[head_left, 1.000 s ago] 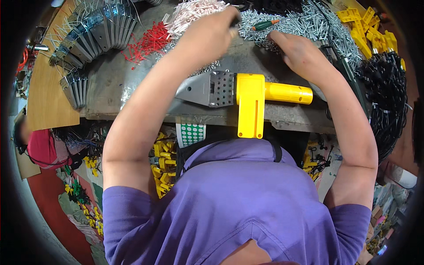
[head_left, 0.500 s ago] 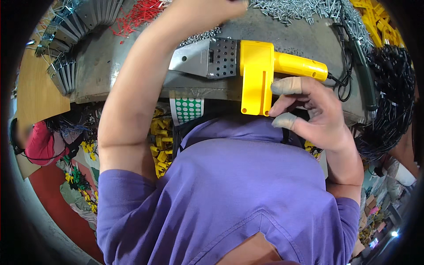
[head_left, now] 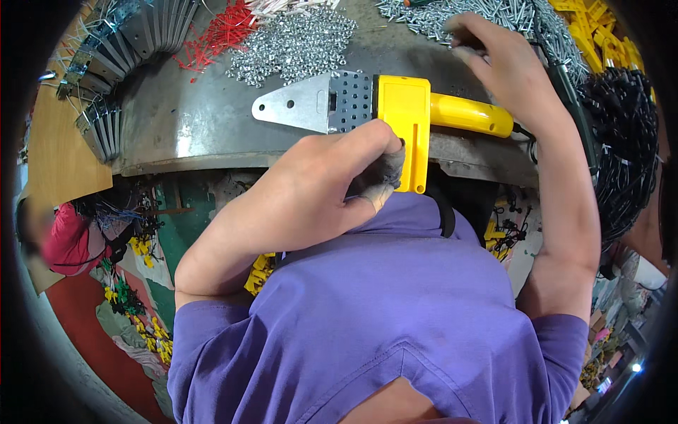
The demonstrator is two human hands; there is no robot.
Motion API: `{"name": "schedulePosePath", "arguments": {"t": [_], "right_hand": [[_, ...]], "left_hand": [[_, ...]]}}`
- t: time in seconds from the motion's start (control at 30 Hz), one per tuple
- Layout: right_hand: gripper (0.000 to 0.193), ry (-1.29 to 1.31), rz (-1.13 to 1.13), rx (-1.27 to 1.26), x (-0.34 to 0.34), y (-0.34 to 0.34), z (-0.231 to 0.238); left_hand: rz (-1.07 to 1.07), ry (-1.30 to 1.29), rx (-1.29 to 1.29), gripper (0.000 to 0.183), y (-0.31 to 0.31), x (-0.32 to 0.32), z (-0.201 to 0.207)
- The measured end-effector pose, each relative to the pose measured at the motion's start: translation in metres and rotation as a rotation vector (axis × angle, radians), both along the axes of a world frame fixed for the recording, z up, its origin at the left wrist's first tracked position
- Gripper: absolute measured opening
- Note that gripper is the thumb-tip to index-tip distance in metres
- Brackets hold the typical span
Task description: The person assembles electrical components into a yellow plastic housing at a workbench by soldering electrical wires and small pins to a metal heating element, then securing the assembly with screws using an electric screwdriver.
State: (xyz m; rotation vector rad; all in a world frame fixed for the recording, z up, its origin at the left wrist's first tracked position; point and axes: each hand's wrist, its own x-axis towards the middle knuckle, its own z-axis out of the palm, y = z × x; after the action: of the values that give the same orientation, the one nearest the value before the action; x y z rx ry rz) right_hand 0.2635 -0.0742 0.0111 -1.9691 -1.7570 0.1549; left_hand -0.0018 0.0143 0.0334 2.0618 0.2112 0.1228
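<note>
A pipe welding tool lies across the near edge of the workbench. It has a pointed flat metal plate [head_left: 300,106], a perforated metal guard [head_left: 349,99], a yellow plastic body [head_left: 404,99] and a yellow handle [head_left: 470,114] with a black cord. My left hand [head_left: 332,177] is closed at the lower left edge of the yellow body, its thumb and fingers pressed against it; anything small between them is hidden. At the back right, my right hand [head_left: 505,67] hovers by the screw pile [head_left: 417,20], fingers curled and tips nearly meeting. What they hold cannot be made out.
Loose nuts [head_left: 293,46] and red strips [head_left: 222,35] lie at the back of the bench. Stacked metal plates [head_left: 106,53] stand at left. Yellow parts [head_left: 593,32] and bundled black cords [head_left: 621,141] sit at right. A person in pink [head_left: 67,240] is at far left.
My left hand has come back from the far side of the bench to the yellow body. My right hand has left the tool and moved up to the screws. The tool has shifted slightly left.
</note>
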Motion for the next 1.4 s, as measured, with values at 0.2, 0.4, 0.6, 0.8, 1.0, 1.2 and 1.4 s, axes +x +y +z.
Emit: {"name": "schedulePosePath", "arguments": {"t": [0.2, 0.4, 0.6, 0.8, 1.0, 1.2, 1.4], "right_hand": [[0.020, -0.335, -0.009, -0.208, -0.008, 0.023, 0.012], [0.023, -0.249, -0.092, -0.313, -0.008, 0.025, 0.016], [0.032, 0.474, -0.033, -0.234, 0.021, -0.011, 0.016], [0.048, 0.890, 0.105, -0.496, 0.030, -0.027, 0.032], [0.049, 0.688, 0.081, -0.546, 0.029, -0.021, 0.023], [0.040, 0.653, 0.079, -0.553, 0.031, -0.013, 0.023], [0.033, -0.150, 0.209, 0.018, 0.027, 0.014, -0.022]], "left_hand": [[-0.019, -0.070, 0.078, 0.029, -0.005, 0.002, -0.006], [-0.055, -0.022, -0.022, 0.031, -0.001, 0.004, -0.010], [-0.086, 0.008, -0.138, 0.033, 0.001, 0.005, -0.018], [-0.097, 0.082, -0.142, 0.040, 0.002, 0.005, -0.018], [-0.086, 0.067, -0.152, 0.043, -0.001, 0.006, -0.020], [-0.093, 0.044, -0.090, 0.039, -0.003, 0.007, -0.019], [-0.054, -0.010, -0.043, 0.027, 0.011, 0.027, -0.006]]}}
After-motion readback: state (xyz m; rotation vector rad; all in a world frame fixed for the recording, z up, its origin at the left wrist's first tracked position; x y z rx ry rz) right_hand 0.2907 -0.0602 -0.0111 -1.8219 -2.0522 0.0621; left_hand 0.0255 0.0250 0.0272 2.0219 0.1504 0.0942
